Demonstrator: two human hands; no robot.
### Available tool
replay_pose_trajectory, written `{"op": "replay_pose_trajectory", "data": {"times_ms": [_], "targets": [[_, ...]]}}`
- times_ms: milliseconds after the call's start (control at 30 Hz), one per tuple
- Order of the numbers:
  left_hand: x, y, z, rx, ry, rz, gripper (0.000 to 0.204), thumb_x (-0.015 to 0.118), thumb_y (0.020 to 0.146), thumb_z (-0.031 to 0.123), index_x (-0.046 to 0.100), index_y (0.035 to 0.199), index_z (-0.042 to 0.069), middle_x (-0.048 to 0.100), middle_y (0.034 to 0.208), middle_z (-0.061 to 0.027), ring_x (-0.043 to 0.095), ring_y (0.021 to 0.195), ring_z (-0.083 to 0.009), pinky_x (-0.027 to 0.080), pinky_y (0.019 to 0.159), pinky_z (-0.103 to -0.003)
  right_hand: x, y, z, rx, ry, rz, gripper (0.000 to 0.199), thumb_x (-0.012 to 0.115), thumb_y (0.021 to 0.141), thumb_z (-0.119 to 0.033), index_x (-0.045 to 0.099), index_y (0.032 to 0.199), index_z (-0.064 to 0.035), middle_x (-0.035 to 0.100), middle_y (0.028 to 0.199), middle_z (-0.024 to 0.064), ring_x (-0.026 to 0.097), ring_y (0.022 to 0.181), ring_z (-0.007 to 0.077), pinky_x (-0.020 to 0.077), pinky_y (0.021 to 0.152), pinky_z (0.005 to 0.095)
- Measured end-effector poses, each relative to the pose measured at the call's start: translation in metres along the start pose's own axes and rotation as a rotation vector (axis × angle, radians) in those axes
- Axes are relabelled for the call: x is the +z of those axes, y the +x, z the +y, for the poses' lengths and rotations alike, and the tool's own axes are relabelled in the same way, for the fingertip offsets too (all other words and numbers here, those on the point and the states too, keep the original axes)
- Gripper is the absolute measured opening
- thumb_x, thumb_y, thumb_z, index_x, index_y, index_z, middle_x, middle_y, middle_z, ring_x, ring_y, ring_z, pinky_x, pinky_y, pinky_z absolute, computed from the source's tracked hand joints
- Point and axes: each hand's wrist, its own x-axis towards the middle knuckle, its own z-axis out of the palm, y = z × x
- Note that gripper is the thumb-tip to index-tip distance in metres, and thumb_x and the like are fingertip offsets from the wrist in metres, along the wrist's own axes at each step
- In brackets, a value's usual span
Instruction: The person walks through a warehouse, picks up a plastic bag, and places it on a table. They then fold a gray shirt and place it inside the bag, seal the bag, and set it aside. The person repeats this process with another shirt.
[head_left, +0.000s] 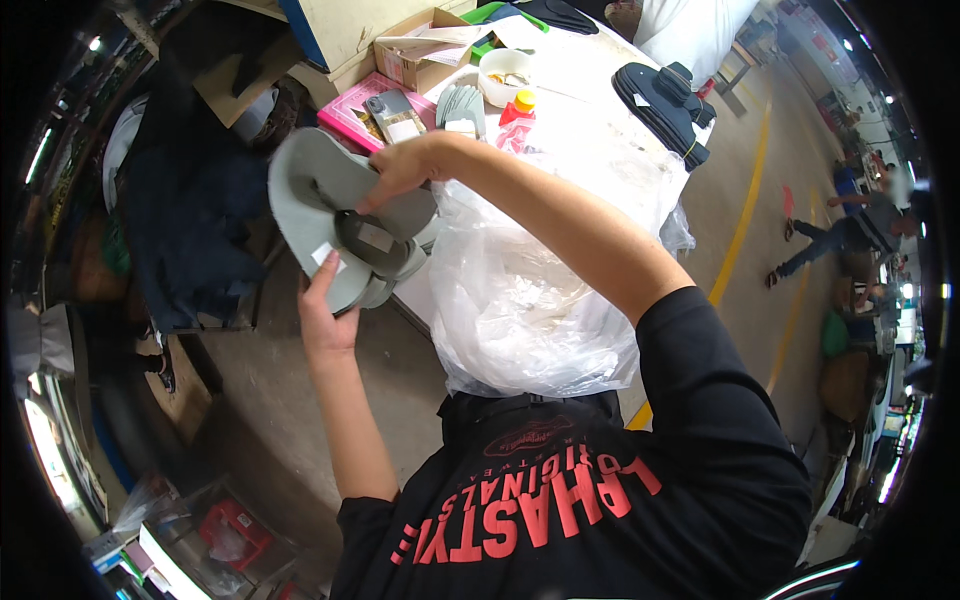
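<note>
My left hand (328,318) holds a long grey sole-shaped piece (300,190) from below, its thumb pressed beside a small white label on it. A second grey piece (405,212) lies alongside, and my right hand (408,165) grips its upper edge, with one digit reaching over the face. Between the two sits a dark grey curved strap piece (362,228) bearing a white label. More grey layers show under it; how they join is hidden. The bundle is in the air at the table's left edge.
A clear plastic bag (530,290) covers the near tabletop. Behind are a pink box (350,110) with a phone (392,115), stacked grey pieces (461,108), a white bowl (497,88), a yellow-capped bottle (518,112) and black strapped pieces (655,105). Another person (850,235) is far right.
</note>
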Motion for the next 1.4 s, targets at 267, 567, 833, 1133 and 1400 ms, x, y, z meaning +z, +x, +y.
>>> {"op": "replay_pose_trajectory", "data": {"times_ms": [267,567,833,1133,1400], "targets": [[0.121,-0.121,0.055,0.605,0.144,0.033,0.055,0.074,0.090,0.009,0.053,0.140,0.000,0.063,0.128,-0.0134,0.064,0.112,-0.0249,0.052,0.096,-0.037,-0.038,-0.175,-0.084,-0.475,-0.252,0.264,0.071,0.076,0.087,-0.051,0.058,0.139,-0.0054,0.070,0.122,0.0151,0.069,0.107,0.0240,0.0555,0.089,0.0359],[0.214,-0.271,-0.052,0.517,0.463,0.052,0.067,0.079,0.088,0.008,0.044,0.145,0.000,0.058,0.128,-0.0097,0.058,0.112,-0.0163,0.048,0.097,-0.031,0.026,-0.341,0.036,-0.984,-0.006,0.544,0.065,0.081,0.084,-0.010,0.052,0.140,0.0038,0.066,0.123,0.0176,0.063,0.114,0.0243,0.0473,0.101,0.0347],[0.112,-0.205,-0.258,0.128,0.215,0.141,0.046,0.069,0.096,0.009,0.047,0.135,-0.003,0.059,0.129,-0.0117,0.058,0.117,-0.0183,0.048,0.100,-0.033,0.116,-0.223,0.235,-0.077,-0.040,0.227,0.084,0.078,0.085,-0.045,0.047,0.148,0.0015,0.061,0.138,0.0241,0.058,0.128,0.0334,0.0457,0.107,0.0397],[0.102,-0.226,-0.223,-0.164,1.539,-0.062,0.095,0.051,0.100,0.060,0.031,0.140,-0.023,0.056,0.127,-0.0460,0.057,0.124,-0.0547,0.047,0.105,-0.048,0.149,-0.245,0.250,-0.041,-0.651,0.062,0.050,0.052,0.103,-0.039,0.067,0.119,0.0060,0.072,0.100,0.0297,0.071,0.097,0.0435,0.0544,0.090,0.0478],[0.124,-0.195,-0.151,-0.083,1.850,0.091,0.053,0.049,0.104,0.044,0.072,0.108,-0.003,0.072,0.093,-0.0295,0.067,0.105,-0.0461,0.052,0.095,-0.052,0.137,-0.267,0.186,-0.236,-0.429,0.347,0.047,0.064,0.099,-0.037,0.058,0.121,0.0033,0.068,0.106,0.0282,0.067,0.106,0.0424,0.0519,0.094,0.0479]]}}
